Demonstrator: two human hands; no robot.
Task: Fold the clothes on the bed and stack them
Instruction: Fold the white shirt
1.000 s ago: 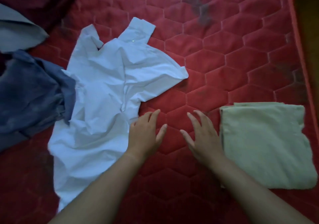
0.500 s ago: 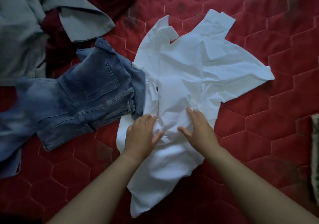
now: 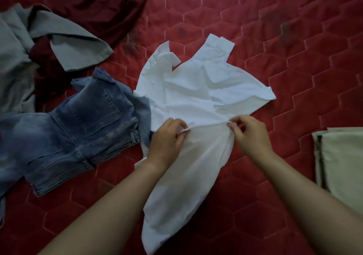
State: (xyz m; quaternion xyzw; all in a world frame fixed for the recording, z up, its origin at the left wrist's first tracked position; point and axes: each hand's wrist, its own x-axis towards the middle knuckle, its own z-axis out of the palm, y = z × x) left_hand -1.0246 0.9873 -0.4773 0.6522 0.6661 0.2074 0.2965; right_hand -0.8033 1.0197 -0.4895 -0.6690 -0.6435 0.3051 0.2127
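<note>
Your left hand (image 3: pixel 167 137) and right hand (image 3: pixel 249 135) each pinch the shirt (image 3: pixel 198 97) mid-body. Its long axis runs straight away from you, collar beyond, hem nearer, equally reachable.

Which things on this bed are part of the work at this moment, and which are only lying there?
In hand now:
white shirt, pinched by left hand and right hand
folded beige garment, at the right, probably the stack

Only lying there, not yet folded:
jeans
grey garment
dark red cloth
</note>
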